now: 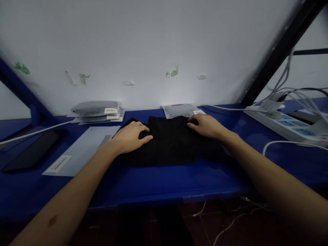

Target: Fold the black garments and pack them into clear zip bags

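A piece of black cloth (169, 143), which looks like a folded garment, lies on the blue table (164, 186) in front of me. My left hand (132, 136) rests on its left part, thumb stretched out apart from the fingers. At the upper right edge of the cloth lies my right hand (205, 124), with a gap between thumb and curved fingers. Neither hand grips the fabric visibly. Beside my left forearm is a flat translucent plastic bag (79, 147) with a white label.
Stacked bagged packs (97, 111) stand at the back left, another bagged pack (179, 110) behind the cloth. A dark phone (33, 150) lies at left. On the right is a white power strip (287, 126) with plugs and cables. A white wall (153, 44) rises behind.
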Action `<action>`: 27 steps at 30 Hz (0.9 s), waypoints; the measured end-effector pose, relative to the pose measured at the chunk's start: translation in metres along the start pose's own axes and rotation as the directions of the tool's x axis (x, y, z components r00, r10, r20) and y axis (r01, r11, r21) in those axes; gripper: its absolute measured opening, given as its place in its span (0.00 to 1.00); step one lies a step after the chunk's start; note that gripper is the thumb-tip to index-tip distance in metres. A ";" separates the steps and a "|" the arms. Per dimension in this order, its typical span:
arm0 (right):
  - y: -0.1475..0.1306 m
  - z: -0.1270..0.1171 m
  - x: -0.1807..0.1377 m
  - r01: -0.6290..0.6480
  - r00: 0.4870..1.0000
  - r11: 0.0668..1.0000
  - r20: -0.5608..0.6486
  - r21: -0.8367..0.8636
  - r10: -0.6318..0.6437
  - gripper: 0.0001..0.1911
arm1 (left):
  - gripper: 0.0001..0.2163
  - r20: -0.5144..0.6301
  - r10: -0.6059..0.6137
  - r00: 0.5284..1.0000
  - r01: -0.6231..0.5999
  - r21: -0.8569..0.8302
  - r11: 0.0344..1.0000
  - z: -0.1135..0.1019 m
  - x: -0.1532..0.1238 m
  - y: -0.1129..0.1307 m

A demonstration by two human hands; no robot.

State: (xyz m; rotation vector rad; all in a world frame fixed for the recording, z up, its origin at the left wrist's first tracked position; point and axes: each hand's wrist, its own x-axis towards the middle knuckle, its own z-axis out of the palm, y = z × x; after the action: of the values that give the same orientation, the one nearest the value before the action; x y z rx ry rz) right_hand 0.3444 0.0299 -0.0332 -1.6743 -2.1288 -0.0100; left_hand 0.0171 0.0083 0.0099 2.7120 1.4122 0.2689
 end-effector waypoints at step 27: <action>-0.001 0.012 0.011 -0.034 0.994 0.999 -0.100 0.014 0.035 0.17 | 0.19 -0.082 -0.107 0.991 0.113 0.077 0.991 -0.012 0.024 -0.038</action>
State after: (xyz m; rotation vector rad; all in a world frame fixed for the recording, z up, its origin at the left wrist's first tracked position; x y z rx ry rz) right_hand 0.3381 0.0428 -0.0404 -1.6675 -2.0216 -0.0688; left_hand -0.0023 0.0491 0.0195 2.7020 1.6218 0.3192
